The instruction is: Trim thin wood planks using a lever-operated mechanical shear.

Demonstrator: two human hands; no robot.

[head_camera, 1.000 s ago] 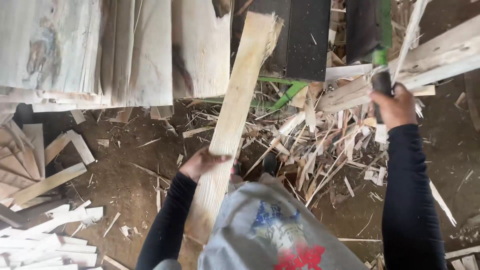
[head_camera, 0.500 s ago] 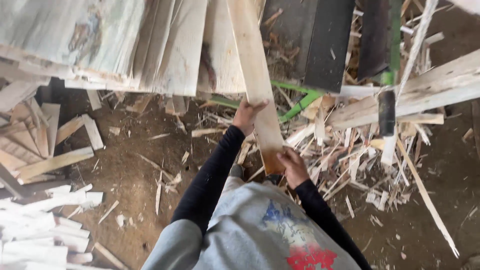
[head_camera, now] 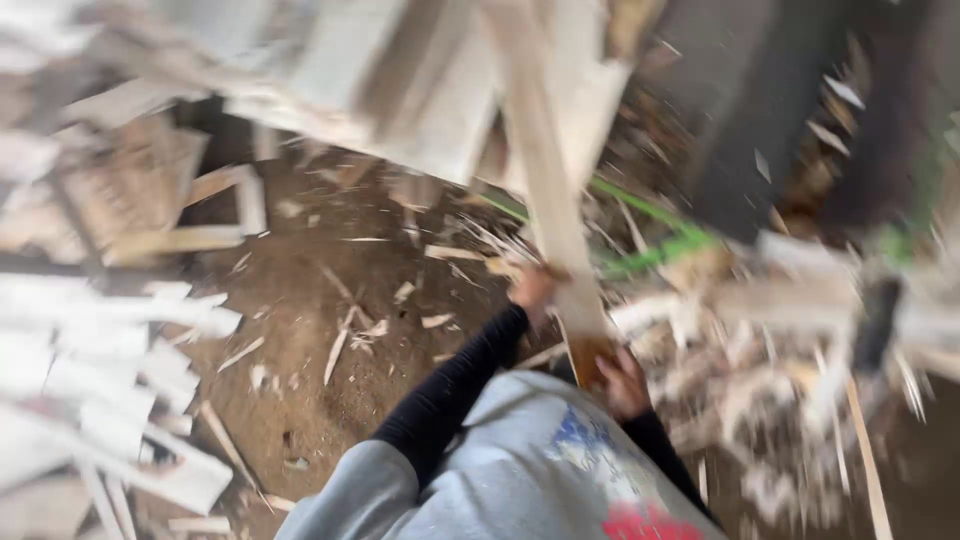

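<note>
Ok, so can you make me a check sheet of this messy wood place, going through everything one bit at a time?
Surface: bare brown dirt ground, strewn with chips.
Job's things: one long pale plank, tilted, its lower end between the hands.
Clutter: pale wood offcuts piled at the left; splinters and scraps heaped at the right; a green strip among them.
Grips: left hand on the plank's side; right hand at its lower end; both closed around it as far as the blur shows.
Cables: nothing seen.
Surroundings: stacked boards across the top; a dark upright panel at the upper right. The whole picture is motion-blurred.
</note>
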